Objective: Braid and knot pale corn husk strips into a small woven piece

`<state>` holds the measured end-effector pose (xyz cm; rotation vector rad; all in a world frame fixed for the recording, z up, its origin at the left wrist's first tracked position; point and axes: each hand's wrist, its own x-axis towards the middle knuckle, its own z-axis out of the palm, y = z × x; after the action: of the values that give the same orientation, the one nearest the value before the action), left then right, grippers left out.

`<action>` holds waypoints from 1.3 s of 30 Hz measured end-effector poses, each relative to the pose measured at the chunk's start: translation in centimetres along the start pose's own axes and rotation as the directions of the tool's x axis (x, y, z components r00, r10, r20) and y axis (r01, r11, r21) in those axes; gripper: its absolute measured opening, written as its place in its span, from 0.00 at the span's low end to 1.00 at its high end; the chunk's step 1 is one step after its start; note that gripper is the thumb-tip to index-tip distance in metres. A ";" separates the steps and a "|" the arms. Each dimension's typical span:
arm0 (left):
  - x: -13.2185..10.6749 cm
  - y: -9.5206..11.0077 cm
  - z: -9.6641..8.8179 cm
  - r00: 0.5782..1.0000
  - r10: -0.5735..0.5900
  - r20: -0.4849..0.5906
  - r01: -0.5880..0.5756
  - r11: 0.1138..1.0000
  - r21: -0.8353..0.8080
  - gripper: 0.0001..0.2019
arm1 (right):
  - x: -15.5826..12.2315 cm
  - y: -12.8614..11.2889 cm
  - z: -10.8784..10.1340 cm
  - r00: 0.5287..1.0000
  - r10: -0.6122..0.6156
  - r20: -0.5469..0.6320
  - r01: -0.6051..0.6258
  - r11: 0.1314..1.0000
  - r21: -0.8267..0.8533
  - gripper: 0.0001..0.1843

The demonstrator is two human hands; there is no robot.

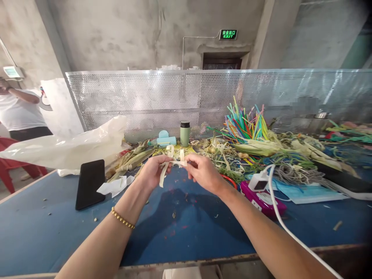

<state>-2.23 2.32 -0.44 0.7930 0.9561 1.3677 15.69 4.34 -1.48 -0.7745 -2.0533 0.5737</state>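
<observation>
Pale, flat strips that look like corn husk [163, 176] are looped and crossed between my two hands above the blue table [186, 228]. My left hand [154, 168], with a gold bead bracelet [123, 219] on its wrist, pinches one side of them, and a loose end hangs below the fingers. Closed thumb to finger, my right hand [202, 170] grips the other side, where a short end stands up. How the strips join is partly hidden by the fingers. Behind the hands, a green bottle [185, 134] with a black lid stands upright.
Left lie a black phone [90, 184], white paper [115, 186] and plastic sheeting [72, 145]. To the right are coloured stems [247, 124], husks [255, 147], a purple power strip [263, 199] with a white cable [279, 217], and a mask [310, 192]. A person [21, 106] stands far left.
</observation>
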 end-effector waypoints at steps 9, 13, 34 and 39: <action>0.0 -0.9 -0.1 0.990 0.122 0.070 -0.134 0.969 0.208 0.05 | 0.3 -0.2 0.2 0.970 -0.241 -0.044 0.236 0.966 -0.103 0.11; -0.4 -1.2 0.1 0.963 0.231 0.137 -0.269 0.842 0.467 0.08 | 0.4 0.0 0.5 0.947 -0.311 -0.084 0.305 0.949 -0.076 0.11; -0.2 -1.1 -0.2 0.917 0.178 0.358 -0.272 0.935 0.230 0.08 | 0.7 0.5 -1.0 0.967 0.242 0.075 -0.250 0.865 0.434 0.17; -0.6 -1.1 0.1 0.936 0.173 0.307 -0.270 0.912 0.310 0.10 | 0.8 0.7 -1.2 0.972 0.228 0.059 -0.232 0.877 0.421 0.16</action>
<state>-1.69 1.69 -1.34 1.3628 0.9175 1.2525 16.55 5.48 -0.84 -0.7527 -1.7571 1.1197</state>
